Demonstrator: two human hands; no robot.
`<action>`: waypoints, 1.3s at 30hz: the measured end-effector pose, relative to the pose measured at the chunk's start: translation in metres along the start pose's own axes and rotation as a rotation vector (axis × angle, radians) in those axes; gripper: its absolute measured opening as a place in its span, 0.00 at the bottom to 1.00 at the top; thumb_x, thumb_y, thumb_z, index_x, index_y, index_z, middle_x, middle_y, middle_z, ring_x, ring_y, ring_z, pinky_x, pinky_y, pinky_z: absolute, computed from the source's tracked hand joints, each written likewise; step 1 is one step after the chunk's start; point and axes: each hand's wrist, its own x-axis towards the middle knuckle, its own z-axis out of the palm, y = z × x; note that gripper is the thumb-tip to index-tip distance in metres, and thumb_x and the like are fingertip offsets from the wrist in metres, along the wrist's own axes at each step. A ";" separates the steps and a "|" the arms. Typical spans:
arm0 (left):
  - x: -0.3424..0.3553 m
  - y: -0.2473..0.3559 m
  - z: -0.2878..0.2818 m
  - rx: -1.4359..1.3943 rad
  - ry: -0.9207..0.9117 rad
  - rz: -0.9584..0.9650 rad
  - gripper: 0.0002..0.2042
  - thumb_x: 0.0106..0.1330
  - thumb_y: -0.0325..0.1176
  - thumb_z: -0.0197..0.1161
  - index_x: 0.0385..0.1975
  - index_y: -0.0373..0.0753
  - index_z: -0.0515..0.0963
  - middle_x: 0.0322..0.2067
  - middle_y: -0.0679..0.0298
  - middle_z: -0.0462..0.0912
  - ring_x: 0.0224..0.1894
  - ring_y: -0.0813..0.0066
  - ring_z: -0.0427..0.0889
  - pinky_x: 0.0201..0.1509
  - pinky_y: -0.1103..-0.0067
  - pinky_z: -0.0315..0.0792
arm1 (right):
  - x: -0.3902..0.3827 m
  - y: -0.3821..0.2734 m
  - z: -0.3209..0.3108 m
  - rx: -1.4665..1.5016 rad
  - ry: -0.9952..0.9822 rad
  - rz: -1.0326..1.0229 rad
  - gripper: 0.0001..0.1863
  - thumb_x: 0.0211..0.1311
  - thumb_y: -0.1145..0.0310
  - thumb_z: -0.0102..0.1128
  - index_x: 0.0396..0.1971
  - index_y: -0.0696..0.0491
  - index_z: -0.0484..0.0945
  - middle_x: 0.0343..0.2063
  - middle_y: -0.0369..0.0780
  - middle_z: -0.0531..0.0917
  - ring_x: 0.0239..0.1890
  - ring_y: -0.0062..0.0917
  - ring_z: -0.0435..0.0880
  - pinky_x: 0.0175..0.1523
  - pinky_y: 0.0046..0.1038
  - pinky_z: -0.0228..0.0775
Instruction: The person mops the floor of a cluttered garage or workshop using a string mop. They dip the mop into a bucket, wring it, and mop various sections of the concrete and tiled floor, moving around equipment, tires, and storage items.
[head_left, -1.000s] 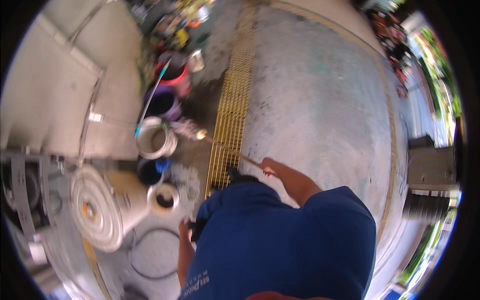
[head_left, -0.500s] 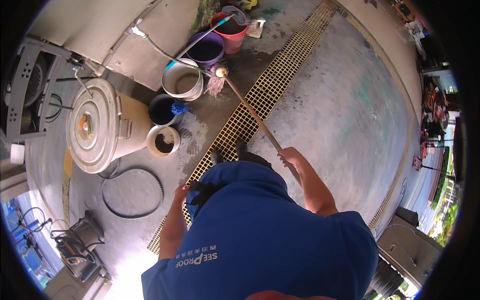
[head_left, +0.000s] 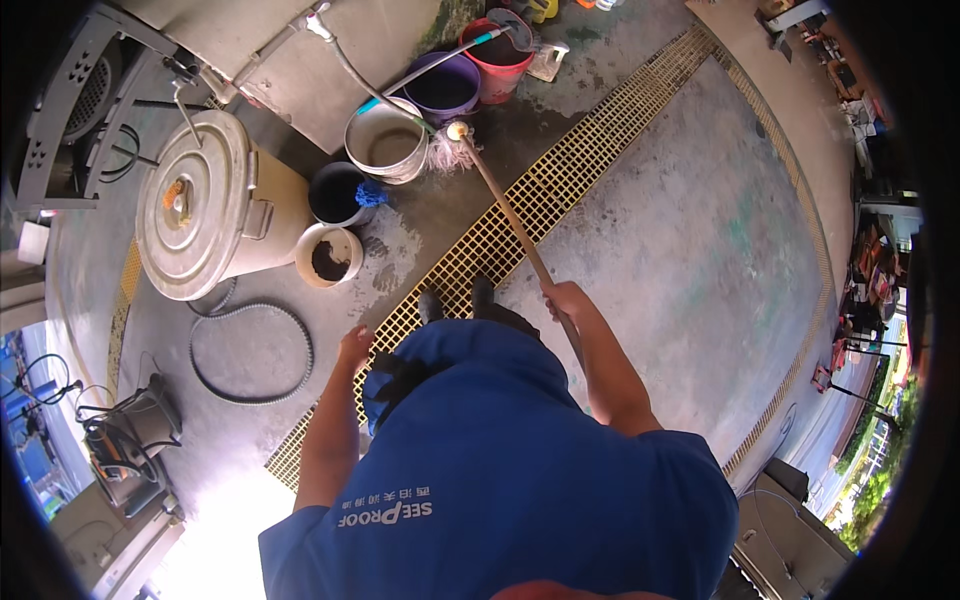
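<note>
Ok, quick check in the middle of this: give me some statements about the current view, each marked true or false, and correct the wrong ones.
1. The right hand grips the wooden mop handle. True.
2. The left hand is on that handle too. False: the left hand is off it.
3. The mop head is beside the whitish bucket. True.
4. The big lidded bin stands right of the yellow grating. False: the lidded bin is left of the grating.
5. The red bucket lies farther off than the purple bucket. True.
</note>
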 end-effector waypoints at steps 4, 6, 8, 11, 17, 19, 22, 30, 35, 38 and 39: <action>-0.003 -0.051 0.008 0.049 -0.083 0.085 0.21 0.58 0.42 0.58 0.48 0.36 0.74 0.43 0.51 0.78 0.46 0.58 0.78 0.50 0.70 0.71 | -0.005 0.013 -0.014 -0.014 0.041 0.112 0.22 0.56 0.51 0.59 0.22 0.58 0.75 0.16 0.38 0.73 0.15 0.25 0.71 0.22 0.28 0.69; 0.005 -0.085 0.014 0.019 -0.042 0.016 0.20 0.59 0.41 0.57 0.48 0.37 0.74 0.45 0.52 0.78 0.46 0.57 0.78 0.51 0.70 0.71 | 0.016 0.026 -0.017 -0.110 0.123 0.147 0.23 0.55 0.50 0.60 0.23 0.59 0.75 0.16 0.39 0.74 0.15 0.26 0.72 0.22 0.30 0.71; 0.004 -0.071 0.018 0.132 -0.073 0.096 0.20 0.59 0.41 0.57 0.49 0.38 0.74 0.47 0.52 0.77 0.47 0.56 0.77 0.52 0.70 0.71 | 0.028 0.037 -0.027 -0.127 0.192 0.179 0.23 0.54 0.50 0.60 0.23 0.59 0.75 0.16 0.40 0.74 0.16 0.27 0.73 0.22 0.31 0.71; 0.006 -0.078 0.011 0.013 -0.129 0.049 0.22 0.59 0.45 0.58 0.49 0.37 0.73 0.47 0.52 0.77 0.48 0.58 0.77 0.52 0.73 0.70 | 0.045 0.011 -0.010 -0.184 0.173 0.120 0.24 0.55 0.50 0.59 0.22 0.61 0.73 0.15 0.40 0.74 0.15 0.27 0.73 0.21 0.32 0.70; -0.011 -0.061 0.010 -0.071 -0.017 -0.050 0.23 0.59 0.46 0.58 0.49 0.36 0.72 0.43 0.49 0.79 0.44 0.59 0.79 0.46 0.72 0.73 | 0.002 -0.001 -0.013 -0.081 -0.001 0.082 0.22 0.59 0.49 0.54 0.24 0.56 0.72 0.15 0.37 0.72 0.15 0.22 0.71 0.19 0.28 0.67; -0.017 -0.023 0.013 -0.015 -0.031 -0.103 0.22 0.58 0.43 0.59 0.49 0.36 0.73 0.41 0.47 0.79 0.43 0.57 0.79 0.45 0.71 0.73 | -0.012 0.016 -0.030 0.056 -0.025 0.121 0.22 0.59 0.48 0.54 0.24 0.55 0.72 0.15 0.36 0.72 0.15 0.22 0.70 0.20 0.27 0.67; -0.022 -0.033 0.014 0.055 -0.038 -0.007 0.21 0.59 0.40 0.57 0.51 0.37 0.72 0.43 0.48 0.78 0.44 0.58 0.79 0.46 0.71 0.73 | -0.014 0.037 -0.037 -0.004 -0.002 0.161 0.23 0.57 0.46 0.55 0.22 0.53 0.73 0.16 0.35 0.73 0.16 0.23 0.71 0.22 0.28 0.68; -0.009 -0.028 0.024 -0.044 -0.122 0.020 0.15 0.51 0.28 0.58 0.40 0.44 0.75 0.50 0.50 0.73 0.49 0.55 0.76 0.47 0.70 0.73 | 0.030 0.021 -0.017 -0.278 0.127 0.214 0.21 0.59 0.53 0.53 0.21 0.58 0.71 0.15 0.39 0.73 0.14 0.26 0.71 0.19 0.31 0.67; -0.011 -0.059 0.016 0.096 -0.066 0.123 0.17 0.58 0.36 0.55 0.47 0.39 0.74 0.49 0.50 0.74 0.48 0.56 0.76 0.50 0.69 0.72 | -0.017 -0.012 -0.005 -0.023 -0.027 0.102 0.22 0.60 0.48 0.53 0.23 0.55 0.72 0.14 0.35 0.72 0.14 0.21 0.70 0.18 0.26 0.64; -0.022 -0.061 0.024 0.161 -0.098 -0.012 0.19 0.59 0.39 0.54 0.48 0.37 0.74 0.50 0.50 0.74 0.49 0.54 0.75 0.53 0.69 0.70 | -0.037 0.011 -0.019 0.092 -0.085 0.133 0.22 0.60 0.47 0.52 0.25 0.54 0.71 0.13 0.34 0.71 0.13 0.20 0.68 0.18 0.25 0.63; -0.022 -0.064 0.024 0.090 -0.066 -0.066 0.20 0.60 0.41 0.53 0.48 0.34 0.73 0.50 0.50 0.73 0.50 0.54 0.75 0.54 0.69 0.69 | -0.034 0.018 -0.025 0.113 -0.102 0.164 0.22 0.60 0.47 0.52 0.24 0.54 0.71 0.14 0.34 0.71 0.13 0.20 0.68 0.18 0.25 0.63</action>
